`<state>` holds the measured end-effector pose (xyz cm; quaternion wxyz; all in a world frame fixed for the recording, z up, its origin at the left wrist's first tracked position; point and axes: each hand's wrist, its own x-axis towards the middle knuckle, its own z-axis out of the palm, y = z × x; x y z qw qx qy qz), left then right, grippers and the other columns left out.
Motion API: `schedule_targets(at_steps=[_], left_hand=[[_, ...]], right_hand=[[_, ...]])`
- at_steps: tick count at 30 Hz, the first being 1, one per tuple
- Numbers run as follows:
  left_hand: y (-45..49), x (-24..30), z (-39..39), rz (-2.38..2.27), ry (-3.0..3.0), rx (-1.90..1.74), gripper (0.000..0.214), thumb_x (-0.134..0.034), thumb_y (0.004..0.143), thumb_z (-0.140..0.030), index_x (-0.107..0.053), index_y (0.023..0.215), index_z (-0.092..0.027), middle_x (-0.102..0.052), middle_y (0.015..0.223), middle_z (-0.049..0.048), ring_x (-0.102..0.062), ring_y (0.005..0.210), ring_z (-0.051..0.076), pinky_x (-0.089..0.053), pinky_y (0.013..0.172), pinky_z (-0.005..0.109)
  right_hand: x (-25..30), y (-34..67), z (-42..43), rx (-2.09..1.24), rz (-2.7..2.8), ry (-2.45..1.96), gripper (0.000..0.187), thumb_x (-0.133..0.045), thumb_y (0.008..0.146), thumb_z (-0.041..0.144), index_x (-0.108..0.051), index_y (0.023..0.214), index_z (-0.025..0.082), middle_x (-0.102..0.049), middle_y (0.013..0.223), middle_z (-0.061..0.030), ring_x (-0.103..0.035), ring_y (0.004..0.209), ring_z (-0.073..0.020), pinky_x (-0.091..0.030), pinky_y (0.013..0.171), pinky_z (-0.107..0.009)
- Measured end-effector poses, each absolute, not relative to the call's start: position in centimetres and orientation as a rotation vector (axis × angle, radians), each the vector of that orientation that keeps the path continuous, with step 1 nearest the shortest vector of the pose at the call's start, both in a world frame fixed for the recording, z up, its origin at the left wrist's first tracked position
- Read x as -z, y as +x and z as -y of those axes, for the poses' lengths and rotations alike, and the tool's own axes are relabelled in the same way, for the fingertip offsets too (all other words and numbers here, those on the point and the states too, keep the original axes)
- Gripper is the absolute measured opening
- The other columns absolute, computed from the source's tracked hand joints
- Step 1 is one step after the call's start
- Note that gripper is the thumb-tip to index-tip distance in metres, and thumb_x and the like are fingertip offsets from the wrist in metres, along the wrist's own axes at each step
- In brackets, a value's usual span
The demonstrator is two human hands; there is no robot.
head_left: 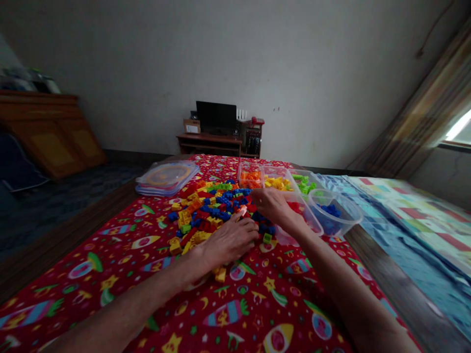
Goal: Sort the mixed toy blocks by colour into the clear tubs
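Note:
A heap of small plastic bricks [209, 208] in red, blue, yellow, orange and green lies on a red patterned cloth [235, 304]. My left hand [230, 240] rests palm down on the near edge of the heap, fingers curled onto the bricks. My right hand [274, 206] reaches over the heap's right side, fingers bent down among blue and red bricks beside a clear tub with red bricks [307, 215]. What either hand holds is hidden.
Clear tubs hold sorted bricks: orange [250, 179], yellow [277, 182], green [305, 184], and a round bowl of blue [333, 211]. Stacked lids [167, 176] lie at the back left. A blue patterned spread [405, 230] lies to the right, a desk with monitor [217, 132] behind.

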<state>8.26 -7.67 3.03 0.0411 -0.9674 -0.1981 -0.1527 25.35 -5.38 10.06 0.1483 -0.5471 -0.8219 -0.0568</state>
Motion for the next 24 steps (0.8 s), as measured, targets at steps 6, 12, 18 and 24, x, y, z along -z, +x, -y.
schedule_targets(at_steps=[6,12,18,24], left_hand=[[8.0,-3.8,7.1,0.682,-3.016,0.58,0.012,-0.051,0.091,-0.022,-0.063,0.09,-0.019,-0.067,0.101,0.0035,-0.06,0.102,0.018,-0.036,0.104,0.037],[7.5,-5.2,7.5,0.703,-3.138,0.629,0.016,-0.048,0.094,-0.021,-0.063,0.09,-0.018,-0.068,0.093,0.0048,-0.063,0.091,0.017,-0.047,0.086,0.03],[5.7,-3.0,7.7,0.589,-3.102,0.745,0.026,-0.048,0.092,-0.016,-0.06,0.115,-0.022,-0.063,0.123,0.0065,-0.056,0.117,0.019,-0.039,0.106,0.039],[5.8,-2.6,8.4,0.579,-3.025,0.666,0.029,-0.043,0.092,-0.012,-0.06,0.115,-0.018,-0.061,0.127,0.01,-0.056,0.117,0.021,-0.04,0.106,0.042]], right_hand=[[-9.8,24.8,5.5,0.182,2.353,-1.54,0.026,-0.045,0.084,0.016,-0.071,0.082,0.017,-0.067,0.069,-0.0059,-0.048,0.056,-0.0116,-0.024,0.052,-0.026],[-12.3,31.6,-1.4,0.287,2.045,-1.812,0.034,-0.044,0.086,0.019,-0.073,0.102,0.018,-0.073,0.095,-0.0109,-0.065,0.084,-0.0193,-0.041,0.067,-0.025],[-11.7,36.2,-5.9,0.273,2.351,-2.124,0.033,-0.057,0.077,0.01,-0.073,0.106,0.016,-0.069,0.112,-0.0135,-0.063,0.101,-0.0215,-0.046,0.086,-0.027],[-9.1,36.4,-6.5,0.272,2.444,-2.151,0.029,-0.056,0.08,0.006,-0.073,0.101,0.016,-0.068,0.112,-0.0141,-0.062,0.104,-0.0204,-0.046,0.086,-0.027]])
